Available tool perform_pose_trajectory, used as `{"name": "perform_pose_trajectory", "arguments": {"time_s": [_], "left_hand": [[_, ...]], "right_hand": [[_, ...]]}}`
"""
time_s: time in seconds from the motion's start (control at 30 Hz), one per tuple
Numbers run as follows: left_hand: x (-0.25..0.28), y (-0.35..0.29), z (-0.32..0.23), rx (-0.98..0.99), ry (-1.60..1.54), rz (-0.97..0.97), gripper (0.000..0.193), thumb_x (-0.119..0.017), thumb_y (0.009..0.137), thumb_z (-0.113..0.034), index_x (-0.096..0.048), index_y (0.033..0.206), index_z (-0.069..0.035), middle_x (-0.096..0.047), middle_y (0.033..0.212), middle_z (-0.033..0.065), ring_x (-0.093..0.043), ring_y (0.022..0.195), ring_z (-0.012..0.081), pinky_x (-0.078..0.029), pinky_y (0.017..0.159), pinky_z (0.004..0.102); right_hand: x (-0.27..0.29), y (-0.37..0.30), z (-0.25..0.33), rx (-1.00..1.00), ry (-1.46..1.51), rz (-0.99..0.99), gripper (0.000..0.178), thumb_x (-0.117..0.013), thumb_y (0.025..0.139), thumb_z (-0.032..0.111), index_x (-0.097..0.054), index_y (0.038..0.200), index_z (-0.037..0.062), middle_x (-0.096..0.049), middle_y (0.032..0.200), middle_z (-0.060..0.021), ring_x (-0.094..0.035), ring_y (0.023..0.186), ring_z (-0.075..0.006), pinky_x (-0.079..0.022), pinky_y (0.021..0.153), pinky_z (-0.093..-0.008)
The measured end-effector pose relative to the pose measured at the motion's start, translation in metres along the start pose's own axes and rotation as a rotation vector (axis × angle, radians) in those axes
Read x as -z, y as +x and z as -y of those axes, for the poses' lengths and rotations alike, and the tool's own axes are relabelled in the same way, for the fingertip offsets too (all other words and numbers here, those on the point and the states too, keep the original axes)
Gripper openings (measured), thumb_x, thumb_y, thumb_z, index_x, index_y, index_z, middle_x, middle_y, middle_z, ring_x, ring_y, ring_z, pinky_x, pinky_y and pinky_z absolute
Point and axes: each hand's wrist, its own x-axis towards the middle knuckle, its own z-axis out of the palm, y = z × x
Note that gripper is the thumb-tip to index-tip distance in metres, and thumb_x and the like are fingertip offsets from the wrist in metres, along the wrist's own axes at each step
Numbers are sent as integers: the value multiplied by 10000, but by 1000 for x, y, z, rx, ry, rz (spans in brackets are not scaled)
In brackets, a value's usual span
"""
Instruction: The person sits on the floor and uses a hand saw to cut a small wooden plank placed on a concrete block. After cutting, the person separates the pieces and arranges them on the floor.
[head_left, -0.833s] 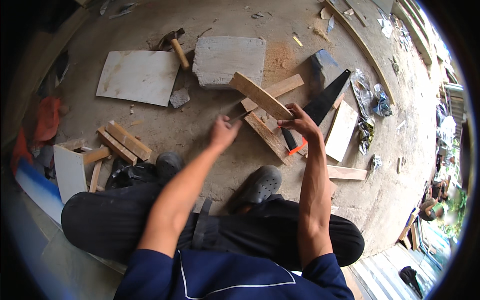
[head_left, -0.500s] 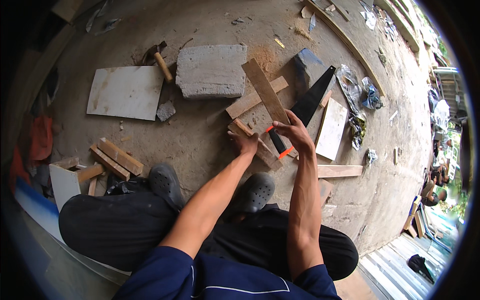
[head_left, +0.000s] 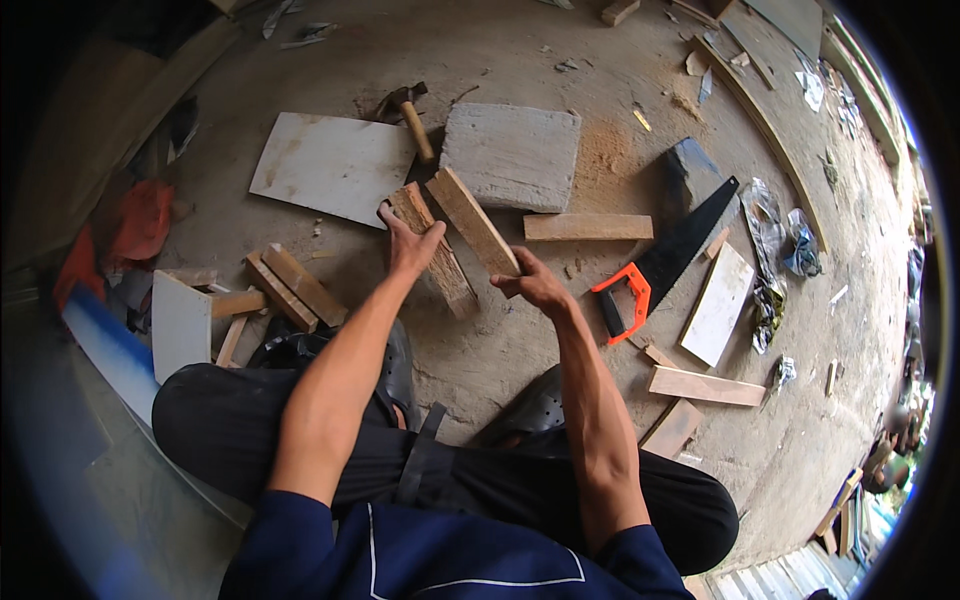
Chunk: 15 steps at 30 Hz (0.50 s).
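My left hand (head_left: 406,246) grips a rough-edged wood block (head_left: 434,254) from its left side, thumb on top. A smoother wood strip (head_left: 472,218) is in my right hand (head_left: 541,284), held at its near end. The two pieces slant side by side over the floor, their far ends close together. Right of them lies a hand saw (head_left: 692,243) with an orange and black handle, its blade pointing away to the right. Another short wood piece (head_left: 588,228) lies on the floor between the strip and the saw.
Beyond my hands lie a concrete block (head_left: 510,155), a claw hammer (head_left: 415,124) and a white board (head_left: 330,168). Several wood offcuts (head_left: 305,284) sit by my left foot. To the right are a narrow white panel (head_left: 718,305), a wood slat (head_left: 706,386) and crumpled plastic (head_left: 765,260).
Both hands have moved left with their wood pieces, away from the saw, whose handle is now uncovered. The right-hand strip has come off the crossing piece. The view has shifted as well.
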Motion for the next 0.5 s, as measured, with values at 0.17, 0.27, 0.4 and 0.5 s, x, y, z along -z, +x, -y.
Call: {"name": "perform_pose_trajectory", "arguments": {"time_s": [0.17, 0.27, 0.4, 0.5], "left_hand": [[23, 21, 36, 143, 58, 64, 1197, -747, 662, -334, 128, 1385, 45, -330, 1343, 291, -421, 1204, 367, -360, 1019, 364], [31, 19, 52, 201, 21, 150, 1195, -768, 651, -302, 128, 1383, -1, -368, 1309, 279, -466, 1160, 347, -410, 982, 368], [28, 11, 38, 224, -91, 208, 1108, -788, 632, -341, -40, 1368, 17, -403, 1279, 253, -477, 1140, 336, -402, 977, 376], [45, 28, 64, 111, 116, 99, 953, -795, 615, -398, -277, 1291, 29, -461, 1226, 233, -498, 1107, 325, -409, 947, 382]], "right_hand": [[-35, 3, -21, -105, -9, 61, 686, -727, 782, 275, -415, 1339, 23, -572, 1151, -131, -544, 1026, -224, -433, 887, -339], [-40, 8, -27, -34, -37, 112, 675, -701, 795, 360, -426, 1349, 90, -560, 1132, -149, -531, 1020, -238, -431, 868, -351], [-19, 14, -37, 18, -219, 37, 589, -691, 810, 335, -460, 1318, 147, -563, 1117, -148, -532, 1041, -243, -444, 862, -361], [-23, 19, -29, 77, -316, 74, 545, -685, 821, 304, -472, 1295, 140, -568, 1087, -135, -535, 1048, -240, -456, 857, -367]]}}
